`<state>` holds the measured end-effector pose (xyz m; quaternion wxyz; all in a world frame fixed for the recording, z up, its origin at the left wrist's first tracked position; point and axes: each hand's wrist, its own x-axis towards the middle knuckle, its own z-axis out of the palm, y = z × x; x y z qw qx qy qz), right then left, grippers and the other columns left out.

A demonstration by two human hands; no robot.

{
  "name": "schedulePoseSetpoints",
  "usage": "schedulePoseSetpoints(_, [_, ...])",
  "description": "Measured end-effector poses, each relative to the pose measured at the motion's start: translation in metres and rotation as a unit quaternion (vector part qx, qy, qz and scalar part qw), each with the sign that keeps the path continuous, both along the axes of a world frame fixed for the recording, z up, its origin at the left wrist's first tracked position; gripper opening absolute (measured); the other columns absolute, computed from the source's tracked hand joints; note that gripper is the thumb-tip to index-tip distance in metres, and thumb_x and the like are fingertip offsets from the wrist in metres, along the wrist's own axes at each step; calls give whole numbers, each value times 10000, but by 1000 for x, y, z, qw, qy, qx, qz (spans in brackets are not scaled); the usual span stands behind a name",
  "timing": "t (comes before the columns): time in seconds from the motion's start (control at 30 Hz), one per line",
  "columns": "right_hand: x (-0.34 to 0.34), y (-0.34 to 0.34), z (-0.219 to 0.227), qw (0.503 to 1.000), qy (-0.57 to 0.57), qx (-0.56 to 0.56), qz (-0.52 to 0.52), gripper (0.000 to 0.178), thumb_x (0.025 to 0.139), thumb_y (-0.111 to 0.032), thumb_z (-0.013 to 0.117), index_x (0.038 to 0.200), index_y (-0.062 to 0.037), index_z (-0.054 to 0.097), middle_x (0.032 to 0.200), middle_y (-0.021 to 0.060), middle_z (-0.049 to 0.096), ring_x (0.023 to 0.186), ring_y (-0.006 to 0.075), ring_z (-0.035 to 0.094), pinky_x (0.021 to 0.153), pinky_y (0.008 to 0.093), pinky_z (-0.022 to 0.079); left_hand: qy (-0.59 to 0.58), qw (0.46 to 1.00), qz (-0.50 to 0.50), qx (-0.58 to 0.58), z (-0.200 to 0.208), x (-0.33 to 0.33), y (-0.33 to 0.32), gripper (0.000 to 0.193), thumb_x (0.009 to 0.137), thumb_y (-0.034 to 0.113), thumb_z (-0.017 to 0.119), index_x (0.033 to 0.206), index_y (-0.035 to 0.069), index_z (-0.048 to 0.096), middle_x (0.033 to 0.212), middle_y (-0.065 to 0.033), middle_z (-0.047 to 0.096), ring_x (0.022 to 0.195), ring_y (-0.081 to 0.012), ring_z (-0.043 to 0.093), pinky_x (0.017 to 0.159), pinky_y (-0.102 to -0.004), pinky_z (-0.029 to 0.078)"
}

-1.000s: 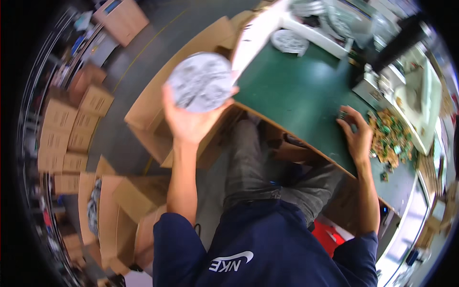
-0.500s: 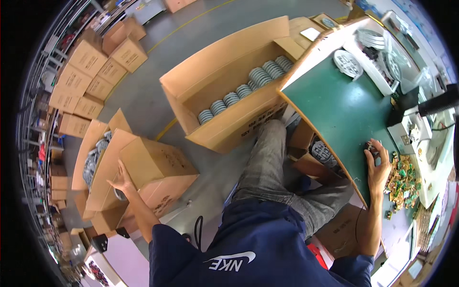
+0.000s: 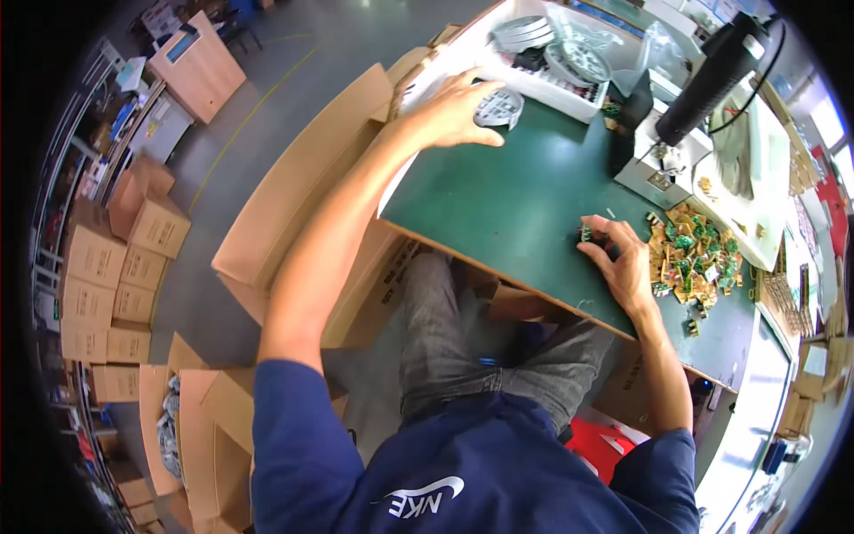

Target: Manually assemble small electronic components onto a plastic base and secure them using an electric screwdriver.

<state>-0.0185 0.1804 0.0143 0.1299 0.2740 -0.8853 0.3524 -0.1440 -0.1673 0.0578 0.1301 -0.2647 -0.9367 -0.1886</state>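
Note:
My left hand point(image 3: 455, 114) is stretched over the far left of the green tabletop point(image 3: 507, 200), thumb and fingers spread. It is at the left edge of a round grey slotted plastic disc point(image 3: 500, 109); whether it touches the disc I cannot tell. My right hand point(image 3: 623, 260), over the tabletop's near right part, pinches a small circuit board point(image 3: 585, 233) with dark and green parts. Just right of that hand lies a loose pile of small green and tan circuit boards point(image 3: 692, 258).
A white tray point(image 3: 569, 102) with grey round parts stands at the far edge. A black handheld tool point(image 3: 712, 80) stands over a white box-shaped device point(image 3: 658, 173) at the right. Open cardboard cartons point(image 3: 302, 191) sit left of the bench, with stacked closed cartons point(image 3: 93, 249) farther left.
My left hand has left the open carton on the left and moved up and right to the grey disc. My right hand keeps its small board. The view has turned toward the bench.

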Motion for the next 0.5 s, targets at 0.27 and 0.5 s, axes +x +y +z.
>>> schedulePoseSetpoints(0.27, [1,-1,-2,999,-23,-4,22,370,851,-142,796,1196,-58,691,925,123,682,833,273,635,727,374,540,-124,981,0,-148,-16,-84,15,1094,692,621,829,1534,63,411,1521,-289,416,1424,-441,396,1181,-528,337])
schedulePoseSetpoints(0.5, [-3,1,-6,999,8,-17,26,376,836,-116,809,1193,-65,703,876,84,652,797,210,610,693,329,518,-290,860,-40,418,-15,-1,36,922,838,609,711,1523,64,422,1465,-292,497,1276,-444,560,1030,-531,492])
